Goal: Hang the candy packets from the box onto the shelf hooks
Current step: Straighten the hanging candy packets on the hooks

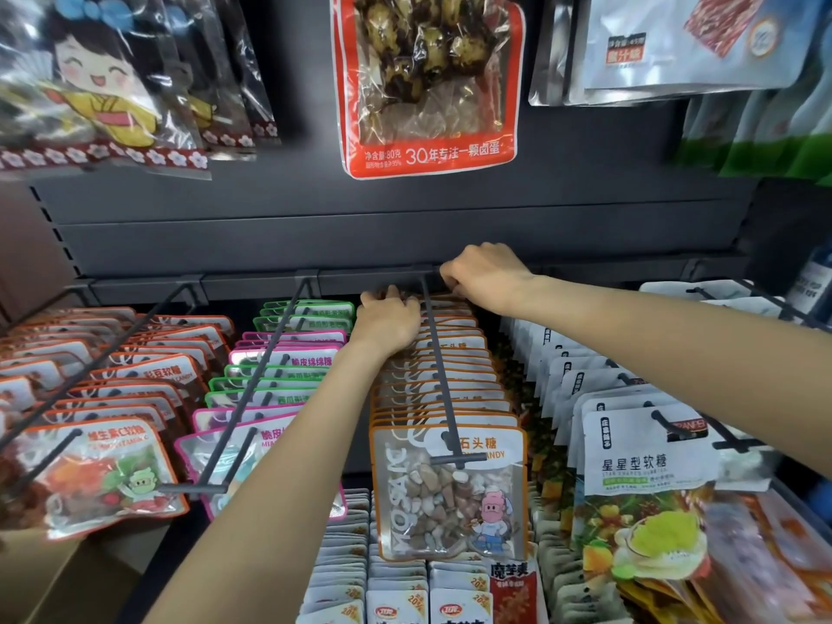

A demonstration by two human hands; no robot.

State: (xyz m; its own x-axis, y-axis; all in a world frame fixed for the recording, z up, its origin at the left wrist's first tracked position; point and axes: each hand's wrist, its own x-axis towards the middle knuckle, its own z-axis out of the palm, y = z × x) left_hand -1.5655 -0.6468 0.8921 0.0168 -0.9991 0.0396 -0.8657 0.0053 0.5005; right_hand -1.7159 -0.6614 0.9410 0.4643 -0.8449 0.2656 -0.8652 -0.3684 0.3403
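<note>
Low on the left sits the cardboard box [54, 574], its inside hidden from here. Next come hooks full of red and pink candy bags. In the middle, the left hand [391, 318] rests with bent fingers on the back of the row of stone candy packets [450, 484], far down the long hook [439, 367]. The right hand [484, 274] curls tight around the rail [252, 286] where that hook joins. I think they are seating the packets at the back. Next, a hand should go back to the box for more.
</note>
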